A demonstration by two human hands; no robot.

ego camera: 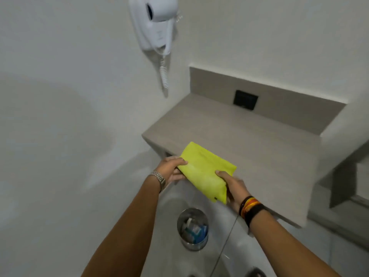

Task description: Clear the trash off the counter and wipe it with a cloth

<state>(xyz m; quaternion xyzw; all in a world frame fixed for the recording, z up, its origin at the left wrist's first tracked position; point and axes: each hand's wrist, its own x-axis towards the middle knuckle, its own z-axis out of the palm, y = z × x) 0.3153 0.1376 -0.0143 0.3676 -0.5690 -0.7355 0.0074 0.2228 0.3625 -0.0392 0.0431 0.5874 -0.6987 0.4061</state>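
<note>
A folded yellow-green cloth (205,172) is held over the front left edge of the grey counter (249,140). My left hand (171,168) grips the cloth's left edge, thumb on top. At the cloth's right edge, my right hand (232,187) pinches it the same way. The counter top shows no loose items. Below the hands, on the floor, stands a round metal bin (192,228) with blue and white trash inside.
A white wall-mounted hair dryer (157,23) with a coiled cord hangs on the wall left of the counter. A black socket plate (245,99) sits in the counter's back panel. A lower shelf (347,198) shows at the right.
</note>
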